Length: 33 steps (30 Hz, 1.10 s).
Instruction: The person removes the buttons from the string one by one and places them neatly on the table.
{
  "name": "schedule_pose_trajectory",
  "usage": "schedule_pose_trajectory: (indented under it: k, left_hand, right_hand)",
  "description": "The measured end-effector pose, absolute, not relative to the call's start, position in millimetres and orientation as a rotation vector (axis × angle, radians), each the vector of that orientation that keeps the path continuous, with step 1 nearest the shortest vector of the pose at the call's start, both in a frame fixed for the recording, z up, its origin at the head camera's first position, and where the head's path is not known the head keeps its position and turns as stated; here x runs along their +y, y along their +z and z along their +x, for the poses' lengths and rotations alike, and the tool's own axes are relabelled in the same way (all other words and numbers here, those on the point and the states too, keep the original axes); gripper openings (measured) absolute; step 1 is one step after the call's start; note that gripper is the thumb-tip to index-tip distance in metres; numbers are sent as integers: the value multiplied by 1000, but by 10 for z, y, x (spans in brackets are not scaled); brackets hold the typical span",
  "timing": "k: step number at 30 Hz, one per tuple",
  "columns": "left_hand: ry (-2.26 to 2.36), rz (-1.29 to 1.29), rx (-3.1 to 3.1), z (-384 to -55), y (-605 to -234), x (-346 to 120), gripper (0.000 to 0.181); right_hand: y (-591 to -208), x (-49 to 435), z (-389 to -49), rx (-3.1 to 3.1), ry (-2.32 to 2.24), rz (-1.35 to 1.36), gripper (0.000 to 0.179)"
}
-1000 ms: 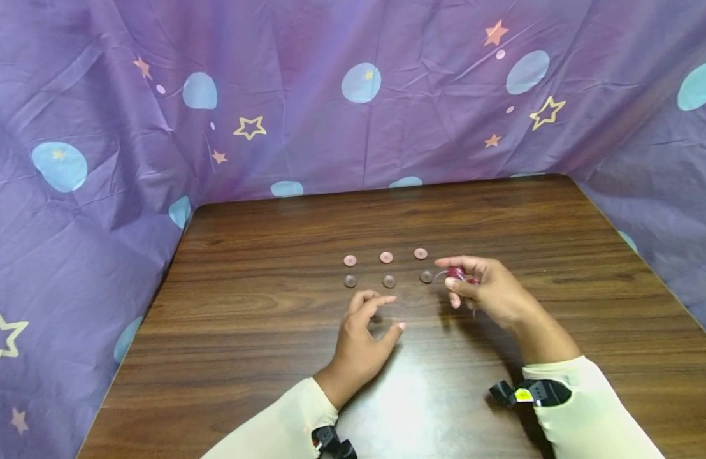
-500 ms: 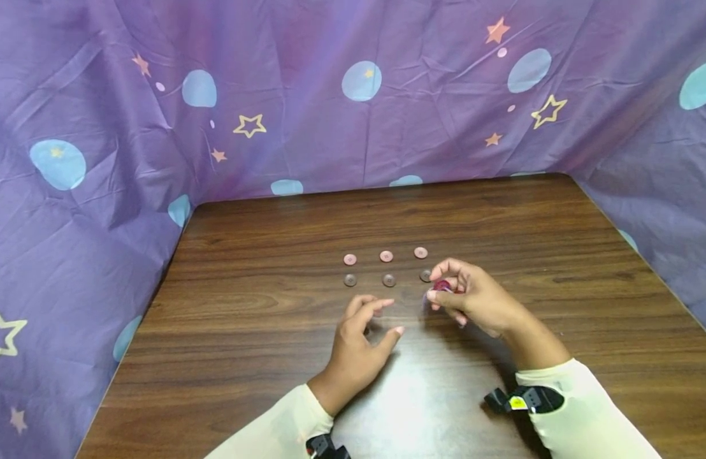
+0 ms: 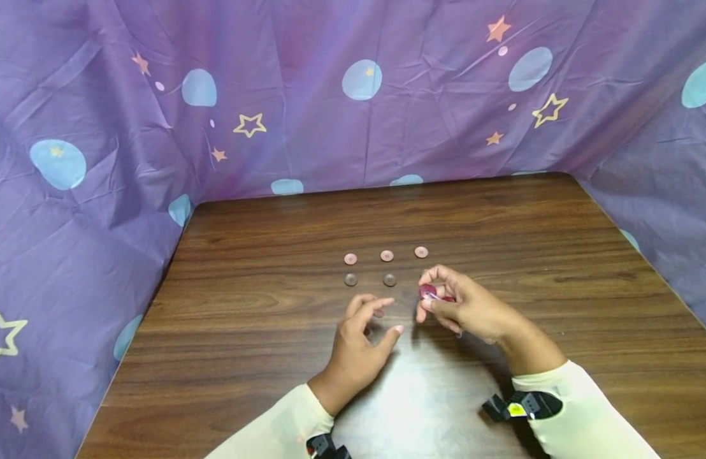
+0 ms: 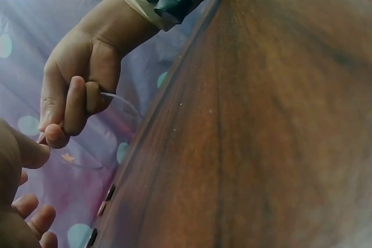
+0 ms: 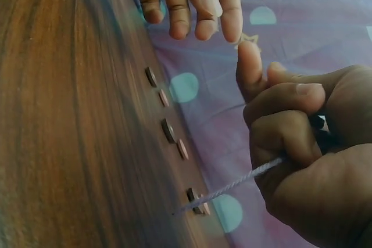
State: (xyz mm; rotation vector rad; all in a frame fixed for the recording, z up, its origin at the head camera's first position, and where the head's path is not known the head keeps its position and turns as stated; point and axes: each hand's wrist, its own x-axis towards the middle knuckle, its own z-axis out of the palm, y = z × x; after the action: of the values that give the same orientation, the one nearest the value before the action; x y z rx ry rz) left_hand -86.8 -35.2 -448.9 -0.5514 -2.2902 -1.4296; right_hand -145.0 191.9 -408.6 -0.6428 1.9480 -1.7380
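Note:
My right hand [image 3: 468,306] pinches a dark red button [image 3: 427,291] between thumb and fingers, just above the table. More red shows between its fingers, and a thin pale lilac string [image 5: 235,184] trails out of the curled fingers in the right wrist view. My left hand [image 3: 359,338] is held to the left of it, thumb and index finger spread, with nothing between them. Beyond the hands lie a back row of three pink buttons [image 3: 387,255] and a front row of brown buttons [image 3: 390,280]. The right fingers cover the rightmost brown one in the head view.
The brown wooden table [image 3: 261,255] stretches out under both hands. A purple curtain [image 3: 307,127] with stars and blue ovals hangs behind and at both sides. Each sleeve carries a black wrist camera [image 3: 531,405].
My right hand has moved left and slightly nearer, toward the left hand, with the red button turned to face up at its fingertips. The left hand has barely shifted; the buttons on the table stay put.

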Motion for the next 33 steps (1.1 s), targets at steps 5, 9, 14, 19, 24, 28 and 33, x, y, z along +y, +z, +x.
schedule_pose_trajectory:
  k: [5,9,14,19,24,28,33]
  left_hand:
    - [-1404,-557,-2259,-876,-4496,-357,45]
    - [-1433,-532,-2262,-886,-4500,-364,45]
    - [-1485,-493,-2257,-898,-4495,-386,41]
    - [-1530,-481,-2242,-904,-4480,-395,40]
    - [-1546,-483,-2218,-902,-4476,-401,37]
    - [-1548,-489,-2193,-908,-4476,-406,34]
    - [-1577,-508,-2158,-921,-4475,-409,34]
  right_hand:
    - [-4087,1890,-1445,1995,-1720,-638,27]
    - [-4096,1863,-1426,2076,-1712,-600,31]
    - [-4109,1827,-1408,2152,-1747,-585,35]
    - [-4124,1788,-1390,2168,-1847,-585,34]
    - [-4166,1740,-1383,2143,-1951,-587,31]
    - [-4202,1697,-1379,2115,-1976,-589,31]
    - [-4218,1664,-1359,2129,-1967,-564,31]
